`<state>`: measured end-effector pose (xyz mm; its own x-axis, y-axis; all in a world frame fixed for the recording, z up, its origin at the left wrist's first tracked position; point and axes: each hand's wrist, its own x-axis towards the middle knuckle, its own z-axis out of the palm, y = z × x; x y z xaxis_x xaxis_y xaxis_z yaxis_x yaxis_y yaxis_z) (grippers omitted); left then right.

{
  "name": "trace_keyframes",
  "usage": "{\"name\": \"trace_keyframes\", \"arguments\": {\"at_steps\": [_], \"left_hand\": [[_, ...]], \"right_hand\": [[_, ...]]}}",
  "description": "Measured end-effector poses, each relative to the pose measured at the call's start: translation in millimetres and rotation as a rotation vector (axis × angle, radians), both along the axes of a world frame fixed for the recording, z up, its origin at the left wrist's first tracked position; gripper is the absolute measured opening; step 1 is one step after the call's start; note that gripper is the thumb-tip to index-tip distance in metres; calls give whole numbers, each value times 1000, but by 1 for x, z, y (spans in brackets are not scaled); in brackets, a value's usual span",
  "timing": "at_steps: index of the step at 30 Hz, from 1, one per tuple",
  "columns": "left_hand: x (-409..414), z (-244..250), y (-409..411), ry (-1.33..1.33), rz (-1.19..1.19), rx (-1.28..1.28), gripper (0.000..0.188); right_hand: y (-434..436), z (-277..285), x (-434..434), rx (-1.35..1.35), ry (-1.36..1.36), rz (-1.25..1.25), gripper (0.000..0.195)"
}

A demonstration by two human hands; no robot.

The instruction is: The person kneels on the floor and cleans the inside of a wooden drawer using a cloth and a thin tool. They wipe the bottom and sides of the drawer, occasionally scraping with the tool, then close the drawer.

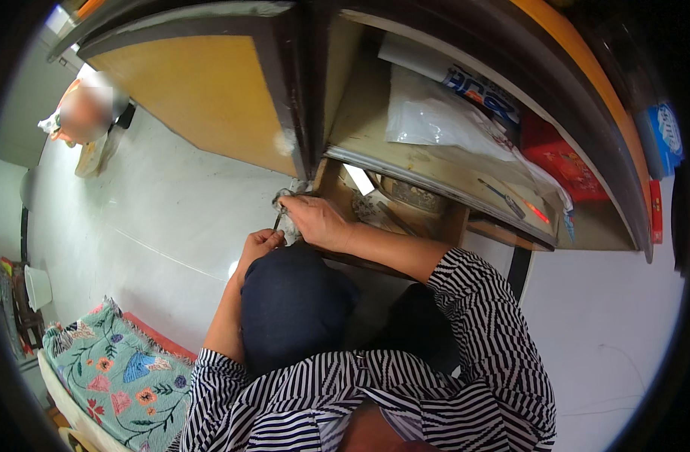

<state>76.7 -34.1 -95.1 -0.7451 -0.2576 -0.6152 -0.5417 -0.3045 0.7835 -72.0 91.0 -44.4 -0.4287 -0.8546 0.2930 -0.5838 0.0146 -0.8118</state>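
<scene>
Beside the corner of an open wooden drawer (324, 182), both my hands are close together over the pale floor. My right hand (316, 220) is closed around a grey, crumpled, cloth-like piece (289, 224), part of which hangs below the fingers. A thin dark rod (277, 221) runs from there down to my left hand (264, 242), whose fingertips pinch its lower end. What the rod belongs to is hidden by the fingers. Inside the drawer are a white rectangular piece (359, 179), a dark flat strip (397, 218) and other small items.
Above the drawer, a cabinet shelf (367, 133) holds plastic bags (435, 116), a red package (565, 164) and a screwdriver (503, 199). A yellow cabinet door (198, 85) stands open at left. Another person (85, 116) is at upper left. A floral cover (119, 378) lies lower left.
</scene>
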Motion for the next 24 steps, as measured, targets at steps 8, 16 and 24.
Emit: {"name": "trace_keyframes", "arguments": {"at_steps": [8, 16, 24], "left_hand": [[-2, 24, 28, 30, 112, 371, 10], [6, -36, 0, 229, -66, 356, 35], [4, -52, -19, 271, -180, 390, 31]], "right_hand": [[55, 58, -16, 189, -394, -54, 11], [182, 71, -49, 323, -934, -230, 13], [230, 30, -72, -60, -1446, -1031, 12]]}}
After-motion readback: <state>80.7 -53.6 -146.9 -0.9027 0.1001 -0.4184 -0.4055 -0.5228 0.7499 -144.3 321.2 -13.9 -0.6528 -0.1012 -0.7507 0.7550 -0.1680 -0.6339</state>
